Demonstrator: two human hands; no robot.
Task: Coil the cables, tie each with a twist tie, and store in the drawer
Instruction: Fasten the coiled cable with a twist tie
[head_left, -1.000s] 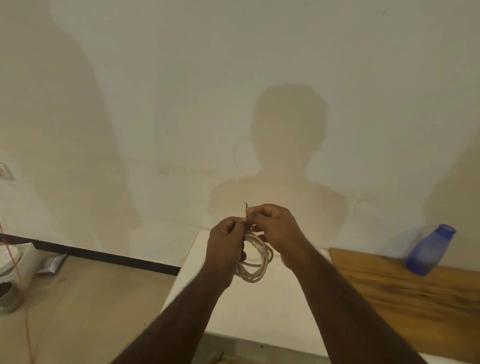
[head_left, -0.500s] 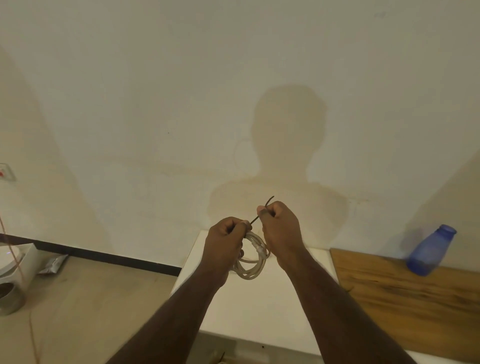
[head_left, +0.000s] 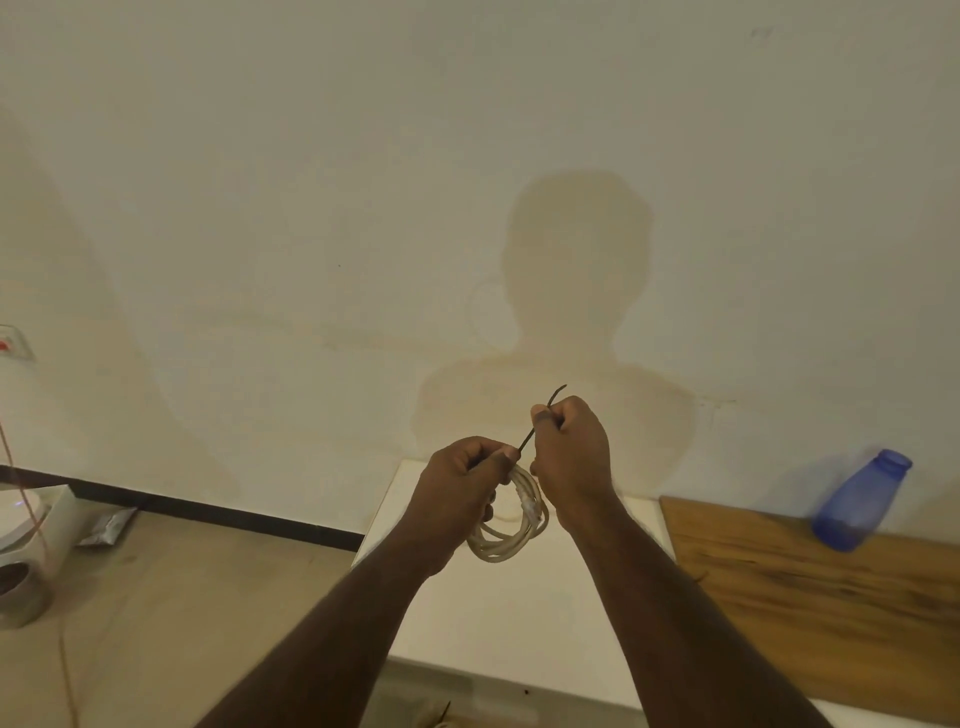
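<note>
left hand (head_left: 462, 480) is gripping a soft, light white cable coil (head_left: 511, 530); right hand (head_left: 569, 449) is pinching a thin, bendable twist tie (head_left: 530, 434), best held near its ends.

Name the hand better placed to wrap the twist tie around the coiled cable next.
Right. The right hand pinches the free end of the twist tie, so it can probably wind it. The left hand grips the coiled cable and the tie's lower end, so it steadies.

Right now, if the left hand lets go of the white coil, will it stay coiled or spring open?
Probably it loosens: the twist tie looks untwisted, pulled straight by the right hand. The coiled cable hangs in loose, uneven loops, so it seems floppy and light.
</note>
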